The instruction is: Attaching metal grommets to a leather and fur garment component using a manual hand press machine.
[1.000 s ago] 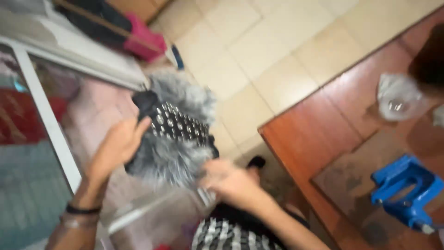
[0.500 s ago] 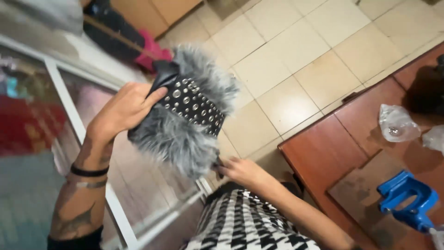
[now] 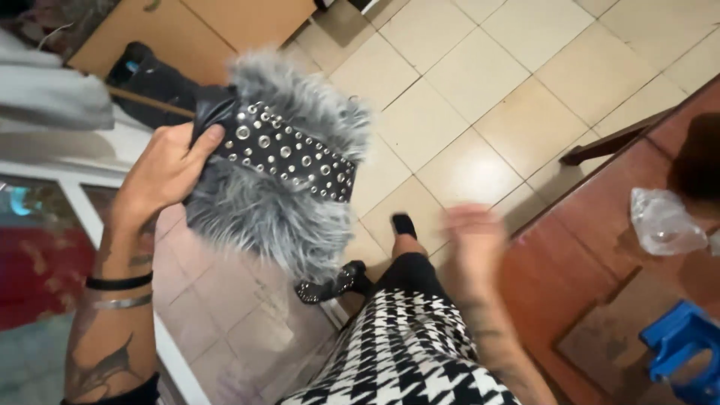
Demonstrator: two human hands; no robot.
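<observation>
We see a fur piece (image 3: 274,210) in shaggy grey, crossed by a black band (image 3: 289,154) dotted with silver studs. The left hand (image 3: 161,176) gripping it shows a black wristband (image 3: 118,282), a thin silver bangle (image 3: 120,302) and dark tattoo lines on the forearm. The skirt (image 3: 409,352) below is black-and-white houndstooth. Our floor tiles (image 3: 480,82) are pale cream with darker grout. The desk (image 3: 577,277) is reddish brown, carrying a clear plastic bag (image 3: 664,223) and a bright blue plastic piece (image 3: 686,349). A red patch (image 3: 34,274) shows behind white framing.
</observation>
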